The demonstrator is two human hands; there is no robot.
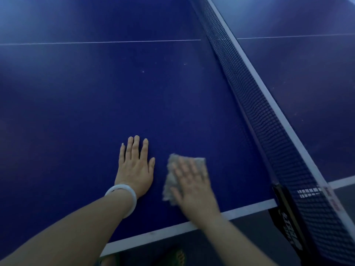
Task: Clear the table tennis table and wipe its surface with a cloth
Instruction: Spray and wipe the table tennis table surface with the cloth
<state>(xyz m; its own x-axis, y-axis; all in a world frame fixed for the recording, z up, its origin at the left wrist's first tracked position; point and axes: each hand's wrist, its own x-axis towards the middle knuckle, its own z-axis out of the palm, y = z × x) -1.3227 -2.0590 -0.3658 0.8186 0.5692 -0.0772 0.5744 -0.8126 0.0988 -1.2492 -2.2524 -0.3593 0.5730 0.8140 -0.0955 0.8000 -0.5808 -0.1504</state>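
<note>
The blue table tennis table (115,93) fills the view, its white side line running along the near edge. My left hand (134,166) lies flat on the surface with straight fingers; a white bangle sits on its wrist. Just to its right, my right hand (194,185) presses flat on a grey cloth (171,179) that lies on the table near the edge. The right hand is blurred by motion. The cloth shows to the left of and beyond the fingers.
The black net (259,116) with its white top band runs diagonally on the right, clamped by a black post (284,217) at the near edge. A thin white centre line (96,42) crosses the far surface. Small pale specks dot the table (143,71). Floor lies below the edge.
</note>
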